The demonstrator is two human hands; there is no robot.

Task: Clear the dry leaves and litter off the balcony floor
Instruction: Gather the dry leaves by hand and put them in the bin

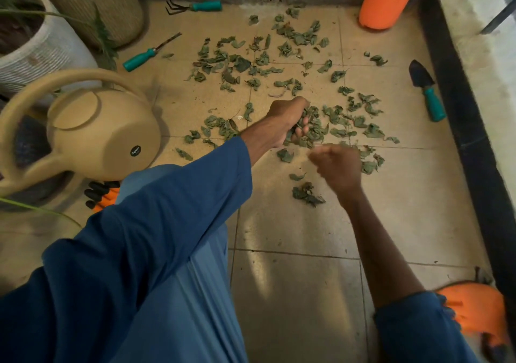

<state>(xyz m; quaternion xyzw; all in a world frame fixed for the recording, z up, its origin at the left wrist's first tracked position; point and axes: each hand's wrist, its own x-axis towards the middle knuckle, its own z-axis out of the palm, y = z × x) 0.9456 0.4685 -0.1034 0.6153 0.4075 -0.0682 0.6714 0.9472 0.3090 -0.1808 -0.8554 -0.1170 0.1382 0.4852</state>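
Dry green leaves (pixel 282 50) lie scattered over the beige tiled balcony floor (pixel 293 279), thickest in the middle and toward the back wall. My left hand (pixel 287 120) reaches out from a blue sleeve and grips a bunch of leaves (pixel 310 131) just above the floor. My right hand (pixel 339 167) hovers beside it, blurred, with fingers curled into a fist; whether it holds leaves I cannot tell. A small clump of leaves (pixel 307 194) lies just below my right hand.
A tan watering can (pixel 92 131) stands at the left by a white pot (pixel 47 47) and a woven basket (pixel 92 2). A hand rake (pixel 195 7), a teal-handled weeder (pixel 148 54), a trowel (pixel 427 90), an orange sprayer (pixel 385 0) and orange gloves (pixel 103 195) lie around. A raised ledge (pixel 480 55) runs along the right.
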